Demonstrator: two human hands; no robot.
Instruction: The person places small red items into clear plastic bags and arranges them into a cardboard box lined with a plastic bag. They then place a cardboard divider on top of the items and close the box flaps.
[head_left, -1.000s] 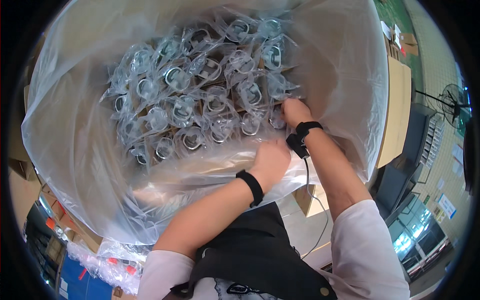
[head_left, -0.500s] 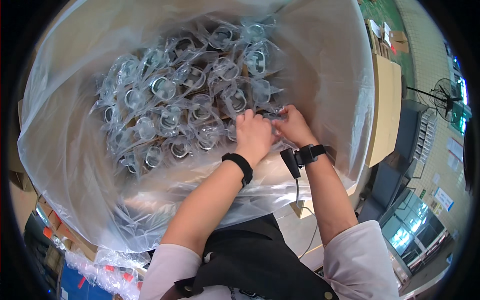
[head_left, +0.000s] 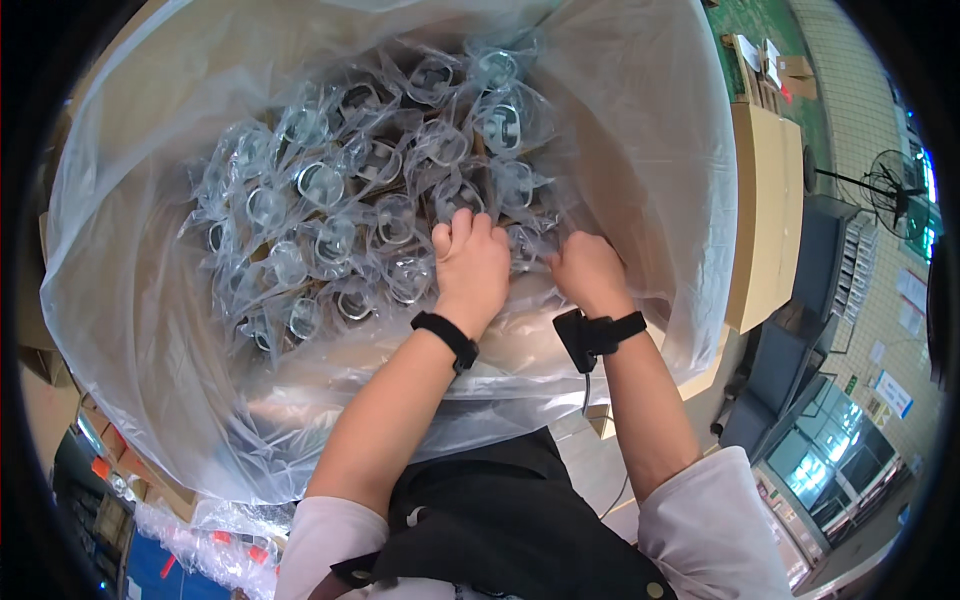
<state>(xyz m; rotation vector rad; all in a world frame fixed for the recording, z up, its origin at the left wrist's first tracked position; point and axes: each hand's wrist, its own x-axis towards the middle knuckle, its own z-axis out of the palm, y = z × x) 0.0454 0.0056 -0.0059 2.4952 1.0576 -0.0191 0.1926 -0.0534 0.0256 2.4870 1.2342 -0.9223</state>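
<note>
Inside a large box lined with clear plastic stand rows of round, shiny metal parts, each wrapped in its own clear plastic bag. My left hand reaches over the near right rows with its fingers bent together; the fingertips rest by a wrapped part, and what they hold is hidden. To its right, my right hand is closed, its thumb and finger pinching at the loose film of a clear plastic bag in the nearest right corner. Both wrists wear black straps.
The plastic liner drapes over the box walls and its near edge. Brown cardboard stands right of the box. A black fan and grey seats are farther right. Bubble wrap lies at lower left.
My left hand has moved left, away from the right one, and bends its fingers over another spot. My right hand has shifted slightly nearer, its fingers curled more. The view has shifted slightly.
</note>
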